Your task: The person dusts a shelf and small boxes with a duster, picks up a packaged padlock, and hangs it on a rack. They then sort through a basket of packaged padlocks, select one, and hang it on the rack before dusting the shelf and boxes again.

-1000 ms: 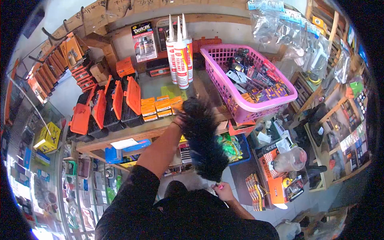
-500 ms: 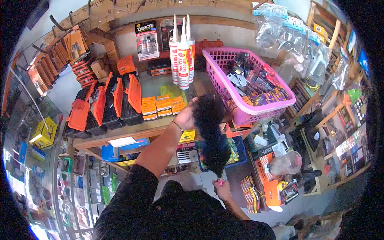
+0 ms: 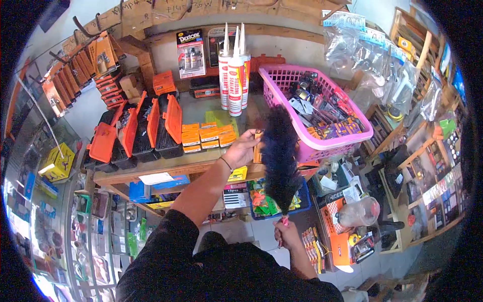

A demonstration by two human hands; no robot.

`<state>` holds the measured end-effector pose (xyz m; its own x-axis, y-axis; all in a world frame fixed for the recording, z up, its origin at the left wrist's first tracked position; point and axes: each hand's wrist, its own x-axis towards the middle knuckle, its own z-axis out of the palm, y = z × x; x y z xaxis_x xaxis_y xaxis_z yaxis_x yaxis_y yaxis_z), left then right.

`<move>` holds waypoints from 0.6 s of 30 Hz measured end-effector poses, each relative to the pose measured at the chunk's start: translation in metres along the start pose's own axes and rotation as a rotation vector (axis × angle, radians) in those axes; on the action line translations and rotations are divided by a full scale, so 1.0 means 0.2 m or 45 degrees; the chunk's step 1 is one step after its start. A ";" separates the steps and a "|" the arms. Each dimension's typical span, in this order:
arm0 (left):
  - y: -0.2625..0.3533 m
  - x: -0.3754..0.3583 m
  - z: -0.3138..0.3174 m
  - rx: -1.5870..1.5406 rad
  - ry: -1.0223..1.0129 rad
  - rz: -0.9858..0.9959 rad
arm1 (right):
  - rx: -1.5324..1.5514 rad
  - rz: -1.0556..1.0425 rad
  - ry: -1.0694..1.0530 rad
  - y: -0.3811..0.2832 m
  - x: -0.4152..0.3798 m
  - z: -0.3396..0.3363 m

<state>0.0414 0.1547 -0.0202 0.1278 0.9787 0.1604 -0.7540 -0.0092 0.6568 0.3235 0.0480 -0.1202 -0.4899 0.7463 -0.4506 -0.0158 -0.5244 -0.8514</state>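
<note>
With the right hand (image 3: 287, 235) fisted round its pink handle (image 3: 285, 220), the bushy black duster (image 3: 280, 163) points away from the person, long axis fore-aft. Left hand (image 3: 242, 147) pinches a slim orange box (image 3: 258, 151) near the wooden shelf edge (image 3: 131, 172). Duster tip beside the lattice-sided pink basket (image 3: 347, 142).

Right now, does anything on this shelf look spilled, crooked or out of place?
Nothing looks spilled or damaged, and the tubes stand upright. Most untidy is the basket on the right: its contents lie jumbled at different angles. The duster hides part of the shelf, though.
</note>
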 end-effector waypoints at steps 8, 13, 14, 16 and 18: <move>-0.13 -0.30 0.02 0.121 0.019 0.199 | 0.435 -0.079 -0.368 -0.29 -0.05 0.06; -0.43 -1.08 -0.18 -0.049 0.252 -0.020 | 0.279 -0.216 -0.328 -0.39 0.03 0.13; -0.45 -1.22 -0.22 -0.125 0.111 0.008 | 0.280 -0.221 -0.335 -0.42 0.04 0.15; -0.40 -1.51 -0.08 0.116 0.447 -0.022 | 0.274 -0.191 -0.350 -0.48 0.07 0.18; -0.47 -1.73 -0.21 -0.198 0.562 0.040 | 0.346 -0.094 -0.389 -0.54 0.15 0.19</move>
<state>0.0406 -0.1743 -0.1682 -0.1579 0.9723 -0.1723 -0.8449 -0.0427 0.5332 0.2767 0.1104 -0.0321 -0.7143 0.6513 -0.2559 -0.2697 -0.5936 -0.7582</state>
